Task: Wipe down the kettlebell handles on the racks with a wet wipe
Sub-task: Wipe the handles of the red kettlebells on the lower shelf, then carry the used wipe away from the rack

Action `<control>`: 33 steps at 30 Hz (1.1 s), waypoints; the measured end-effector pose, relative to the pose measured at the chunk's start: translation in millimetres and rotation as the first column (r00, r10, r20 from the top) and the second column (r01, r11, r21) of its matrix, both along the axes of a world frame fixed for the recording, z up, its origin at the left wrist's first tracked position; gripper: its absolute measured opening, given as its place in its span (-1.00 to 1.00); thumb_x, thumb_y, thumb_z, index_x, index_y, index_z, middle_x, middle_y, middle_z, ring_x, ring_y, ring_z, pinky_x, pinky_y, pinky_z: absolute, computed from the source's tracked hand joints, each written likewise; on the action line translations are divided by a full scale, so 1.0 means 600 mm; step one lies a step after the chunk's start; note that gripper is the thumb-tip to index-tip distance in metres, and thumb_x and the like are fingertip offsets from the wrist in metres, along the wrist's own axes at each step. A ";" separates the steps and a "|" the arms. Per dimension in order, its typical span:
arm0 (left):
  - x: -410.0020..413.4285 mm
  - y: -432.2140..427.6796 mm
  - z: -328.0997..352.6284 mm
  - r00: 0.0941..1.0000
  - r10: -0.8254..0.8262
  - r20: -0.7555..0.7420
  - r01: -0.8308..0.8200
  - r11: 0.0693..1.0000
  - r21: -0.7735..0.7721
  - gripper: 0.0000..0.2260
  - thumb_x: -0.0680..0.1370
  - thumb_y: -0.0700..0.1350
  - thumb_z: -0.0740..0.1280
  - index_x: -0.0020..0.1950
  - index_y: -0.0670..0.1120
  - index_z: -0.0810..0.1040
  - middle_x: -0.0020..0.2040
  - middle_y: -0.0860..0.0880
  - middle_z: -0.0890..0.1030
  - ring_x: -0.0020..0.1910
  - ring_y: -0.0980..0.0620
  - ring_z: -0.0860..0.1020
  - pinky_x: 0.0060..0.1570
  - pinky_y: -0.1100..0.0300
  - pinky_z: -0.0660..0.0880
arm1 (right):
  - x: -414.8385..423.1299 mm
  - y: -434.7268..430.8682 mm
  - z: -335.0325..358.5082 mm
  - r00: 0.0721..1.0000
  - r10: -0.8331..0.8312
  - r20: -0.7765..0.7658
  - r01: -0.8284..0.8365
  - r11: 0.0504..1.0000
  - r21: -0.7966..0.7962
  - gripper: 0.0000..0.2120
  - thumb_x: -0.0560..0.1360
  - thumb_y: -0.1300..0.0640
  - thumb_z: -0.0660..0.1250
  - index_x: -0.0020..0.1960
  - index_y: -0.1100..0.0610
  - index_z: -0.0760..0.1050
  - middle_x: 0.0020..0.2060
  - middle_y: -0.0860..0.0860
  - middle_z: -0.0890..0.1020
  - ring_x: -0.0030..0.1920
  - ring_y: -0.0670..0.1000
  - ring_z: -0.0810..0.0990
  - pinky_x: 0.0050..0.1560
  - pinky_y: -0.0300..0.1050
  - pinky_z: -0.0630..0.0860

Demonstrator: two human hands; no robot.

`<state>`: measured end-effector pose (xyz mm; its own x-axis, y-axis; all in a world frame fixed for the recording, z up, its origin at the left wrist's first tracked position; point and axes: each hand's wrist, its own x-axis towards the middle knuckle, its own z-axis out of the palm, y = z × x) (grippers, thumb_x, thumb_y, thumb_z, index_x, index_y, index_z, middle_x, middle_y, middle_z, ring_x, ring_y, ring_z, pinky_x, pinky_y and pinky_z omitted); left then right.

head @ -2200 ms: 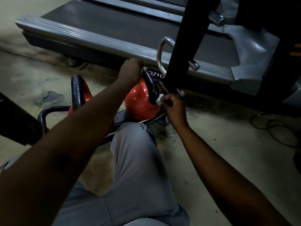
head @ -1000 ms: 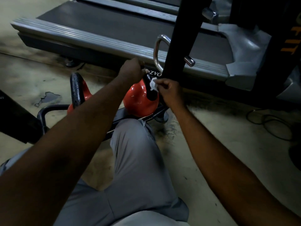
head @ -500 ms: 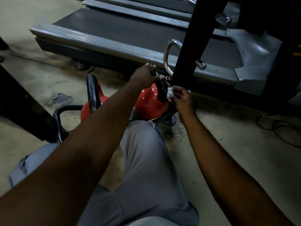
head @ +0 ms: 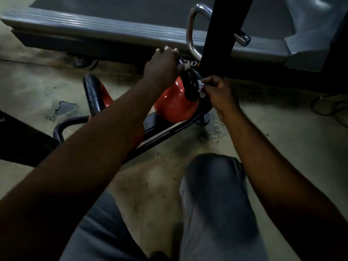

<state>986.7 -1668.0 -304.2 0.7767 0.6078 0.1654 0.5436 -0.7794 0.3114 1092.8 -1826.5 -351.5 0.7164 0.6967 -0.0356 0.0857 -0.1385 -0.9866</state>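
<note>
Closest to the camera, a knee in grey trousers [head: 216,200] bends over the stained concrete floor [head: 150,185]. Just beyond it a low black rack [head: 165,132] lies on the floor, holding two red kettlebells side by side. The left kettlebell [head: 93,97] stands untouched, partly hidden by the left forearm. The right kettlebell [head: 173,108] sits at the rack's far end, its black handle [head: 190,85] upright. The left hand [head: 162,66] is clenched around the top of this handle. The right hand [head: 220,93] pinches a small white wet wipe [head: 201,89] in its fingertips and presses it against the right side of the same handle, low down. Behind the kettlebells stand a black upright post [head: 224,25] and a chrome loop [head: 191,34], and farther back lies the grey deck of a treadmill [head: 94,25]. A dark cable [head: 329,108] curls on the floor at far right.
</note>
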 end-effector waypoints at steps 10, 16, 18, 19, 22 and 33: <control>-0.052 -0.096 0.141 0.993 0.039 -0.116 -0.077 0.935 -0.347 -0.52 0.47 0.10 0.26 0.33 -0.10 0.49 0.12 -0.07 0.56 0.10 -0.05 0.54 0.07 0.08 0.45 | -0.034 -0.030 0.127 0.844 -0.227 -0.487 0.156 0.971 -0.183 -0.72 0.43 0.47 0.31 -0.20 0.13 0.63 -0.38 0.02 0.64 -0.31 -0.01 0.59 -0.23 -0.22 0.58; -0.144 -0.146 0.208 0.987 0.008 -0.158 -0.093 0.836 -0.541 -0.60 0.49 -0.27 0.33 0.33 -0.17 0.54 0.20 -0.23 0.62 0.20 -0.30 0.57 0.12 0.00 0.56 | -0.079 -0.122 0.295 0.668 -0.323 -0.670 0.232 0.946 -0.224 -0.74 0.43 0.46 0.29 -0.25 0.16 0.62 -0.28 0.09 0.65 -0.15 0.07 0.59 0.03 -0.11 0.50; -0.156 -0.181 0.278 0.980 -0.034 -0.196 -0.076 0.845 -0.529 -0.66 0.51 -0.16 0.30 0.28 -0.10 0.60 0.18 -0.18 0.64 0.15 -0.21 0.60 0.11 0.04 0.52 | -0.095 -0.152 0.365 0.719 -0.296 -0.629 0.207 0.955 -0.213 -0.78 0.43 0.45 0.36 -0.17 0.17 0.64 -0.17 0.11 0.65 -0.10 0.04 0.62 0.01 -0.19 0.53; -0.160 -0.204 0.325 0.980 -0.017 -0.200 -0.098 0.827 -0.553 -0.66 0.50 -0.10 0.28 0.26 -0.06 0.62 0.18 -0.15 0.64 0.15 -0.17 0.60 0.12 0.07 0.51 | -0.103 -0.168 0.403 0.708 -0.289 -0.644 0.223 0.957 -0.185 -0.81 0.43 0.47 0.38 -0.09 0.23 0.65 -0.18 0.10 0.66 -0.13 0.01 0.63 -0.03 -0.25 0.56; -0.145 -0.262 0.450 0.981 -0.023 -0.191 -0.101 0.782 -0.615 -0.69 0.54 -0.13 0.29 0.27 0.02 0.61 0.21 -0.11 0.62 0.13 -0.14 0.59 0.11 0.11 0.51 | -0.116 -0.220 0.514 0.685 -0.315 -0.657 0.303 0.943 -0.136 -0.77 0.45 0.47 0.38 0.11 0.37 0.60 -0.24 0.07 0.69 -0.20 -0.04 0.65 -0.05 -0.26 0.61; 0.034 -0.517 0.678 0.997 -0.072 0.025 0.062 0.568 -0.821 -0.62 0.50 -0.38 0.32 0.04 0.09 0.67 0.05 -0.09 0.66 0.05 -0.16 0.63 0.15 -0.11 0.55 | -0.003 -0.513 0.778 0.683 -0.453 -0.572 0.505 0.860 -0.078 -0.89 0.54 0.43 0.29 -0.08 0.25 0.49 -0.24 0.14 0.60 -0.25 0.02 0.60 -0.16 -0.17 0.65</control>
